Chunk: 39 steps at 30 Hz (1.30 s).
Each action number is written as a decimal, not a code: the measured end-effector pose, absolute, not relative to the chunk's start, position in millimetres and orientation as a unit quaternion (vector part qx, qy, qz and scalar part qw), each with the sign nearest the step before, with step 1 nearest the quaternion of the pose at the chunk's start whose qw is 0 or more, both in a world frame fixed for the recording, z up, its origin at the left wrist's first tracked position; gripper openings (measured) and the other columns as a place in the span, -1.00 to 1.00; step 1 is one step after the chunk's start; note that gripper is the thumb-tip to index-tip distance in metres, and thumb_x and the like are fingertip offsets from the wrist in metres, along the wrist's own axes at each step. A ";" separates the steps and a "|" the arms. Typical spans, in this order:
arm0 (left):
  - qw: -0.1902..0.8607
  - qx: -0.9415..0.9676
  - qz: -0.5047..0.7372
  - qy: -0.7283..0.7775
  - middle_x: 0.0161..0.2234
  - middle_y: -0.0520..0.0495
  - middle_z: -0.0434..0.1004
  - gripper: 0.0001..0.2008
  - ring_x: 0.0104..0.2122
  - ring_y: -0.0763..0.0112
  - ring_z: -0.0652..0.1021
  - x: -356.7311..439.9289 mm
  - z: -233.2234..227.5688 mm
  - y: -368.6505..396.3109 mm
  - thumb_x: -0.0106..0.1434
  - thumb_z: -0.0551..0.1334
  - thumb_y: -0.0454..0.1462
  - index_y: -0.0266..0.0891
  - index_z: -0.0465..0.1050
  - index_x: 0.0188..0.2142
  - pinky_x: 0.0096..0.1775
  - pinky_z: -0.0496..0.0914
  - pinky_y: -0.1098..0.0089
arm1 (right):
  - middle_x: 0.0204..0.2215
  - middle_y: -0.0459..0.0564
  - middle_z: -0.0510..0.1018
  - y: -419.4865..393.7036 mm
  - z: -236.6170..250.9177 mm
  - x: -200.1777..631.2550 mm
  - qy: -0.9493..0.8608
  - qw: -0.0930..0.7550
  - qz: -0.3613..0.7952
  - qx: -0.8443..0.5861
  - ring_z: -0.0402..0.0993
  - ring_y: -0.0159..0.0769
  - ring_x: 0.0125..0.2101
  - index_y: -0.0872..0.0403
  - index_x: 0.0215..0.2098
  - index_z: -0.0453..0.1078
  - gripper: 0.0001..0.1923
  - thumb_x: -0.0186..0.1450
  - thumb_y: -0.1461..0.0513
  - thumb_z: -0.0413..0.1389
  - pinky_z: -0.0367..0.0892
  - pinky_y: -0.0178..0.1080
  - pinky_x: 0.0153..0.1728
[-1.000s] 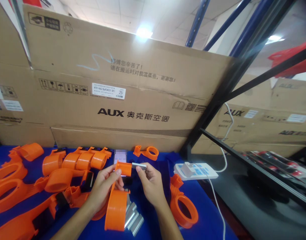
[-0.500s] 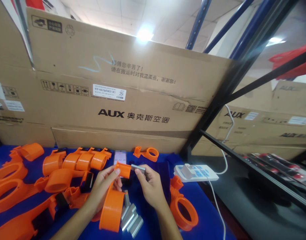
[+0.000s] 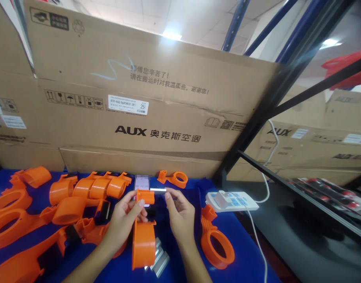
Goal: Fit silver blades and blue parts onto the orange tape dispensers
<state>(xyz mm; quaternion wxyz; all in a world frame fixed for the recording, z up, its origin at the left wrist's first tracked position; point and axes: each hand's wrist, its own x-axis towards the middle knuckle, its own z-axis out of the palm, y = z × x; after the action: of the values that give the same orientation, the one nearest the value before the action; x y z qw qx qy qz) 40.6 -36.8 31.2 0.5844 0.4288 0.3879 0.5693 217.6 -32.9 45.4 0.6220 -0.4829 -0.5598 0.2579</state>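
My left hand (image 3: pixel 124 220) covers part of the orange dispenser (image 3: pixel 143 239); metal blades (image 3: pixel 159 261) half hidden behind it. Phone screen (image 3: pixel 142 184) blurred, can't read. Orange parts (image 3: pixel 12 224) cut off at left edge.

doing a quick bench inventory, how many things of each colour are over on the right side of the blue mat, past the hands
Orange dispenser frames: 2, one flat by the right hand, one by the cardboard
White power strip: 1
Total: 3
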 end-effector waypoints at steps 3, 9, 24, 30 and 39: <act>0.578 0.428 0.573 0.392 -0.50 -0.01 0.59 -0.53 -0.55 0.32 0.60 40.0 30.2 -35.4 0.25 0.39 -0.03 -0.22 0.46 0.04 -0.41 0.48 0.38 | -0.21 0.10 0.66 -33.7 47.6 221.6 -0.567 0.622 0.251 -0.478 0.55 -0.14 -0.29 0.04 -0.12 0.62 -0.69 0.42 0.02 0.16 0.43 -0.21 -0.35; 0.584 0.455 0.549 0.388 -0.49 -0.02 0.56 -0.59 -0.54 0.38 0.57 37.8 35.6 -35.9 0.31 0.35 -0.03 -0.26 0.53 0.00 -0.43 0.46 0.42 | -0.22 0.07 0.63 -35.4 50.9 217.4 -0.642 0.573 0.269 -0.433 0.55 -0.12 -0.21 0.00 -0.11 0.66 -0.76 0.43 0.10 0.17 0.45 -0.15 -0.18; 0.624 0.271 0.625 0.382 -0.64 0.04 0.48 -0.60 -0.67 0.45 0.49 19.2 36.1 -17.3 0.11 0.46 0.01 -0.22 0.39 -0.47 -0.57 0.44 0.48 | -0.07 0.06 0.58 -23.1 39.8 234.5 -0.739 0.419 0.117 -0.514 0.45 -0.05 0.01 -0.04 -0.04 0.57 -0.80 0.39 0.23 0.17 0.35 -0.01 0.04; 0.615 0.239 0.650 0.378 -0.62 0.10 0.49 -0.62 -0.69 0.47 0.47 16.5 35.6 -14.7 0.08 0.48 -0.04 -0.19 0.36 -0.42 -0.60 0.41 0.49 | 0.06 0.04 0.46 -27.2 32.7 232.9 -0.808 0.241 0.074 -0.532 0.32 0.00 0.11 -0.07 -0.15 0.56 -0.83 0.29 0.26 0.26 0.27 0.01 0.05; 0.585 0.369 0.627 0.359 -0.55 0.09 0.50 -0.68 -0.60 0.49 0.47 25.9 41.0 -31.2 0.23 0.40 -0.03 -0.19 0.42 -0.26 -0.53 0.36 0.52 | -0.10 0.01 0.54 -27.8 36.4 235.9 -0.824 0.209 0.069 -0.523 0.42 -0.04 -0.07 -0.06 -0.16 0.55 -0.81 0.26 0.27 0.31 0.28 -0.03 -0.08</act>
<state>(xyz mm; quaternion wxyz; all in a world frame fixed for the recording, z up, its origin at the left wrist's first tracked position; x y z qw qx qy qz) 25.9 -31.2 41.0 0.5847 0.3689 0.3591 0.6270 235.9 -27.8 36.4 0.2088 -0.5229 -0.8236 0.0686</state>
